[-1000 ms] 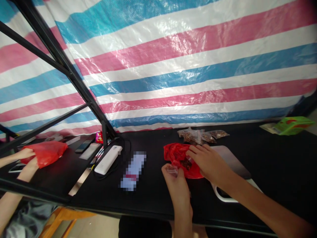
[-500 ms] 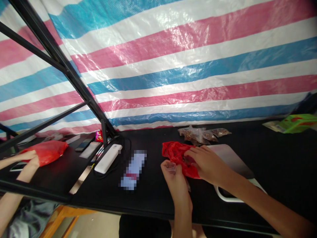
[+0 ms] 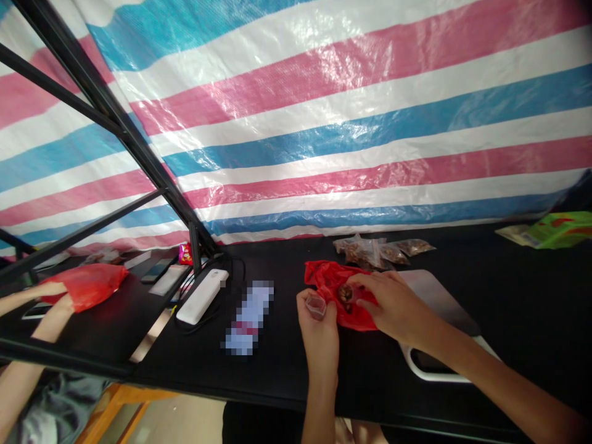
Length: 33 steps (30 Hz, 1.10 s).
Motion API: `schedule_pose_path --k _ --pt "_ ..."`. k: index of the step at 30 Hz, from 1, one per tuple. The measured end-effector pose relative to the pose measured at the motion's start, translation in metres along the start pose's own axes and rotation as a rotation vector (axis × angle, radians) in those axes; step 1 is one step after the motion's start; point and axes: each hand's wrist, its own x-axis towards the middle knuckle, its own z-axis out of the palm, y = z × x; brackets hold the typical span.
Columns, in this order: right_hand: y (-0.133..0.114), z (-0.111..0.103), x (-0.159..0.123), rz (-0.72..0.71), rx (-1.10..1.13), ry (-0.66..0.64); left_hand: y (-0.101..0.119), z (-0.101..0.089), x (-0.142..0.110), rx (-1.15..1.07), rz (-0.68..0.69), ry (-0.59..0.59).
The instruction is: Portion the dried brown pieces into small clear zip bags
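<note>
My left hand (image 3: pixel 319 330) is closed around a small clear plastic bag (image 3: pixel 316 306), its mouth held open at the top of the fist. Beside it a crumpled red plastic bag (image 3: pixel 324 273) lies spread on the black table, with brown dried pieces (image 3: pixel 345 292) showing in its opening. Over the right side of the red bag is my right hand (image 3: pixel 391 305), thumb and fingers apart around the opening, close to the pieces. Behind the red bag lie several filled clear bags (image 3: pixel 370 251) of brown pieces.
A silver and white flat device (image 3: pixel 437 299) lies under my right forearm. To the left are a blurred-out phone-shaped object (image 3: pixel 250 317), a white power strip (image 3: pixel 202 296) and a black metal frame (image 3: pixel 139 151). Farther left, another person's hands hold a red bag (image 3: pixel 99 287). A green packet (image 3: pixel 555 230) lies far right.
My right hand has drawn back slightly from the red bag, its fingers parting so the brown pieces show more clearly. My left hand has shifted a little left with the clear bag.
</note>
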Motion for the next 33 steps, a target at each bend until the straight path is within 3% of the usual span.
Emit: schedule_pose_path --k 4,8,16,23,30,33 --pt "-0.002 -0.007 -0.003 -0.002 0.060 0.048 0.006 -0.011 0.006 0.220 0.179 -0.107" --pt "-0.023 -0.011 -0.011 -0.087 0.119 0.053 0.004 -0.021 0.002 0.338 0.251 -0.124" --pt "-0.051 -0.015 -0.013 -0.374 -0.023 0.073 -0.003 -0.024 -0.003 0.326 0.221 -0.150" --pt "-0.051 -0.011 -0.010 -0.422 -0.071 0.099 -0.006 -0.022 -0.003 0.258 0.212 -0.145" --pt "-0.045 -0.011 -0.013 -0.362 -0.002 0.024 -0.003 -0.024 -0.006 0.297 0.202 -0.113" --pt "-0.047 -0.013 -0.014 -0.409 0.002 -0.003 -0.003 -0.025 -0.008 0.355 0.240 -0.122"
